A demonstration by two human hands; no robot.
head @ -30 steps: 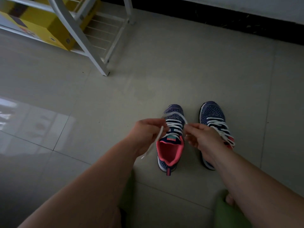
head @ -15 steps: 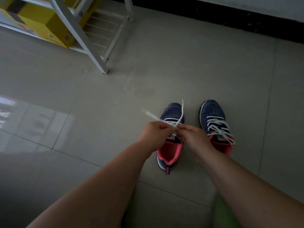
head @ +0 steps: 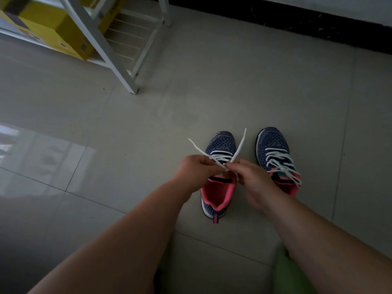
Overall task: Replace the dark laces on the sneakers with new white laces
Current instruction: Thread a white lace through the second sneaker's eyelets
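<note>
navy striped sneakers (head: 220,145), white laces (head: 238,148), yellow box (head: 53,32)

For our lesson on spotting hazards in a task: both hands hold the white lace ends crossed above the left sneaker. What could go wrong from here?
1. The left hand and right hand pinch the white lace ends near the crossing; a slip could undo the knot.
2. The left sneaker stands unheld on the smooth tiled floor; a hard pull might drag or tip it.
3. The right sneaker's lace lies loose and could catch.

Sneakers (head: 220,145): knit cloth uppers, matt, with smooth pink lining. Laces (head: 238,145): flat woven cloth, white. Floor tiles (head: 191,92) glossy, reflective; rack (head: 118,66) smooth painted white; box (head: 53,32) matt cardboard.
</note>
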